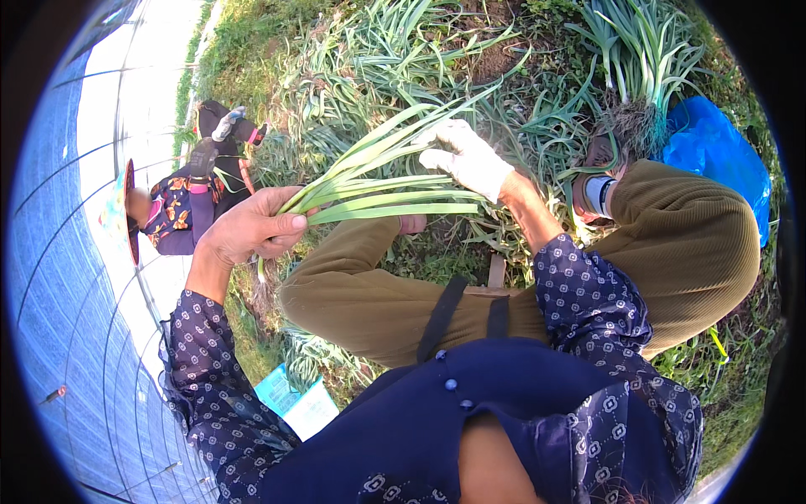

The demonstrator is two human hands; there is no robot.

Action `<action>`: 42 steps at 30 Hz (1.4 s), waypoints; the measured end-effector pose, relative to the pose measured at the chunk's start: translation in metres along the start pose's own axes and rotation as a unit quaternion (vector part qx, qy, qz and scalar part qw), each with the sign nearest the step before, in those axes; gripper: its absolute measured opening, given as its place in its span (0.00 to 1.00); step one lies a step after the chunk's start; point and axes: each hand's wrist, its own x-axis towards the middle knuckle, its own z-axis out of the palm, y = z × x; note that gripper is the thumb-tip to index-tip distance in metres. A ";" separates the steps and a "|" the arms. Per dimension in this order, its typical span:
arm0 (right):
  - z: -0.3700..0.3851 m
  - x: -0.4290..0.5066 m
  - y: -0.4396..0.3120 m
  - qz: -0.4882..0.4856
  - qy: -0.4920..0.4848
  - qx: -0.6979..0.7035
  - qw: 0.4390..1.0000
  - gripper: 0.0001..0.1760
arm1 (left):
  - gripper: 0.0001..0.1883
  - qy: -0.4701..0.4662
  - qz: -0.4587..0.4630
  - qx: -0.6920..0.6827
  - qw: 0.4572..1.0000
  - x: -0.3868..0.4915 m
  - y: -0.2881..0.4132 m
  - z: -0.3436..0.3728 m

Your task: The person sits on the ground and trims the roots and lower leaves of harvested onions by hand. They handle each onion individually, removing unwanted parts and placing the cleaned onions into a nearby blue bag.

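Note:
My bare left hand (255,228) grips a green allium plant, leek or young garlic, whose flat leaves (371,167) fan out to the right. Below that hand show a short pale stem and a tuft of brown roots (261,291). My right hand (469,157), in a white glove, is beside the upper leaves, thumb and fingers apart. Whether its fingertips touch a leaf is unclear. A bundle of similar plants (648,57), roots downward, stands at the upper right by my shoe.
Loose cut leaves (371,82) litter the ground ahead. A blue plastic bag (718,157) lies beyond my right knee. A turquoise and white container (296,400) is at lower left. Another person (189,208) in a brimmed hat and gloves sits at left, near netting on hoops (56,252).

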 end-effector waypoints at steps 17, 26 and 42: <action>-0.055 0.005 0.024 0.052 0.340 -0.054 0.938 0.20 | 0.15 0.073 0.002 0.331 0.941 -0.013 0.006 -0.017; 0.011 0.032 -0.065 0.079 -0.444 -0.034 0.892 0.32 | 0.18 -0.027 0.021 0.529 0.848 -0.013 0.045 0.001; 0.000 0.000 0.026 0.184 -0.296 0.301 0.888 0.20 | 0.20 0.111 -0.060 0.164 0.978 -0.097 -0.025 -0.111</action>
